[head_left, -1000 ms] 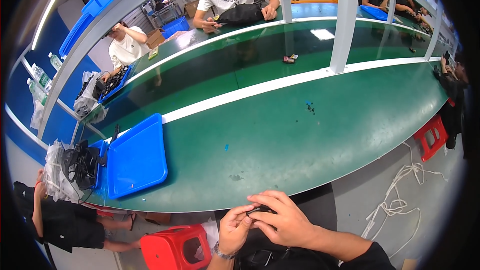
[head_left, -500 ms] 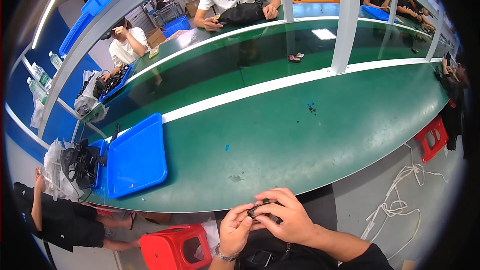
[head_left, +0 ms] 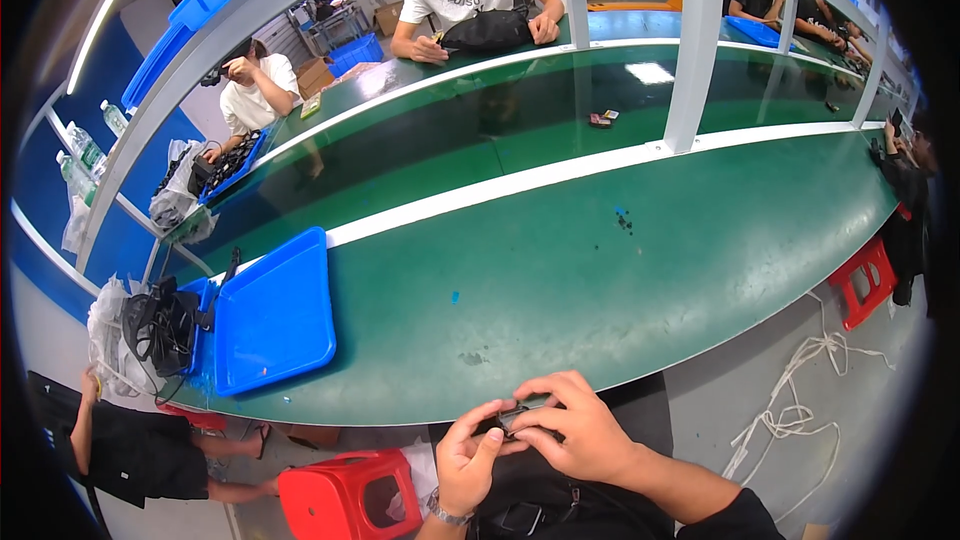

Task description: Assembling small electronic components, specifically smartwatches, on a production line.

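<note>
A small black object [head_left: 507, 421] with a greyish face is held between both hands, just off the near edge of the green table. Its exact kind cannot be made out, since fingers cover much of it. My left hand [head_left: 468, 458] grips its left end between thumb and fingers. From the right, my right hand [head_left: 578, 432] pinches it, with the thumb and index finger on its near side and other fingers arched over the top.
A blue tray [head_left: 275, 325] lies on the green table [head_left: 520, 270] at left, beside black cabled items [head_left: 165, 325] and plastic bags. Small black bits [head_left: 624, 221] are scattered mid-table. Red stools [head_left: 335, 500] and a white cable [head_left: 800, 405] are on the floor. Co-workers sit across.
My right fingers have shifted slightly on the small black object, and a bit more of its greyish face shows. Small packets on the far green surface have moved a little right.
</note>
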A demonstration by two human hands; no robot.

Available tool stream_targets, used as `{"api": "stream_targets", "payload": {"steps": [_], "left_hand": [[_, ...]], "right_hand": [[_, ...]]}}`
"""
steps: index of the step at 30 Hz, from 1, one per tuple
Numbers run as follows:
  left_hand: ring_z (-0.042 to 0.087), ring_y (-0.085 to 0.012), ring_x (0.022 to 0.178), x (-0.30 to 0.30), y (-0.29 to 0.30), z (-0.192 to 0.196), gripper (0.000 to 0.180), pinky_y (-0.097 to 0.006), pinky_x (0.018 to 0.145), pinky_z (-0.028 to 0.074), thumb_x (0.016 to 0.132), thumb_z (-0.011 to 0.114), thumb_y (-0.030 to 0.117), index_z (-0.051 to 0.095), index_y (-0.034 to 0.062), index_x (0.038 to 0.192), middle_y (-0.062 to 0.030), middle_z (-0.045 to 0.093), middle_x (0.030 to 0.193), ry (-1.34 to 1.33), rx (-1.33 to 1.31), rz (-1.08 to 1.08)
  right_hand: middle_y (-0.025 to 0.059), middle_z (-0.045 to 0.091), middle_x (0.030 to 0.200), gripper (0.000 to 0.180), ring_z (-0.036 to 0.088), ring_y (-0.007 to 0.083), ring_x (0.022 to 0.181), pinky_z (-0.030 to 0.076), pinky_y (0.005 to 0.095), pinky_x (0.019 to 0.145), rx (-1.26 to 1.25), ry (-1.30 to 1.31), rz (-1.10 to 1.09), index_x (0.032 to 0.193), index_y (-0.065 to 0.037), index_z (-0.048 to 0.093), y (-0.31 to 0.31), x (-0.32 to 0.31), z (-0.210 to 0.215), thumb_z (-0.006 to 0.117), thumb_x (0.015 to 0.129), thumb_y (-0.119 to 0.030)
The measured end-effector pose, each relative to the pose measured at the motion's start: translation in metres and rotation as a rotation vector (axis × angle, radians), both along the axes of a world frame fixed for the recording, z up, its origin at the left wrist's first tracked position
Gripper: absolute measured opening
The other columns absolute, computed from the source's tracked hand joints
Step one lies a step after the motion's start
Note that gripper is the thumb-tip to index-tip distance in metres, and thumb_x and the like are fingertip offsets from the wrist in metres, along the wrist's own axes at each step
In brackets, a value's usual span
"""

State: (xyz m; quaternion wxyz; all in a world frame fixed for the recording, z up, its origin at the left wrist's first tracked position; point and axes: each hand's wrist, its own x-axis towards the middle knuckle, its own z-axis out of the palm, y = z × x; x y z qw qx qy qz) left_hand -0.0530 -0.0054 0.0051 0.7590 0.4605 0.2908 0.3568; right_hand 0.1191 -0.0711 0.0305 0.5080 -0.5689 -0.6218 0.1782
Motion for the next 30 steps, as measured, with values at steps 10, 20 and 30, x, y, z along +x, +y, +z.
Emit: {"api": "stream_targets", "payload": {"steps": [10, 20, 30], "left_hand": [[0.072, -0.0239, 0.097, 0.01, 0.014, -0.002, 0.015, -0.033, 0.085, 0.063, 0.095, 0.06, -0.009, 0.06, -0.0107, 0.109, -0.0226, 0.066, 0.121, 0.119, 0.353, 0.078], [0.074, -0.0205, 0.089, 0.013, 0.011, 0.003, 0.011, -0.03, 0.08, 0.062, 0.094, 0.062, -0.008, 0.065, -0.0118, 0.104, -0.0219, 0.07, 0.117, 0.193, 0.388, 0.141], [0.074, -0.0198, 0.087, 0.016, 0.012, -0.005, 0.009, -0.03, 0.077, 0.062, 0.094, 0.062, -0.006, 0.065, -0.011, 0.101, -0.0203, 0.071, 0.114, 0.224, 0.444, 0.195]], "right_hand": [[0.0063, 0.065, 0.124, 0.014, 0.055, 0.0264, 0.113, 0.049, 0.0366, 0.092, -0.078, 0.206, -0.073, 0.1, -0.007, 0.077, 0.005, -0.002, 0.0, 0.071, 0.087, -0.006], [0.0063, 0.065, 0.125, 0.014, 0.055, 0.026, 0.115, 0.048, 0.0363, 0.095, -0.111, 0.197, -0.024, 0.101, -0.008, 0.077, 0.004, 0.005, 0.003, 0.071, 0.088, -0.008], [0.0073, 0.065, 0.125, 0.014, 0.055, 0.027, 0.117, 0.048, 0.037, 0.096, -0.155, 0.202, -0.058, 0.1, -0.009, 0.078, 0.006, -0.002, -0.002, 0.072, 0.088, -0.008]]}}
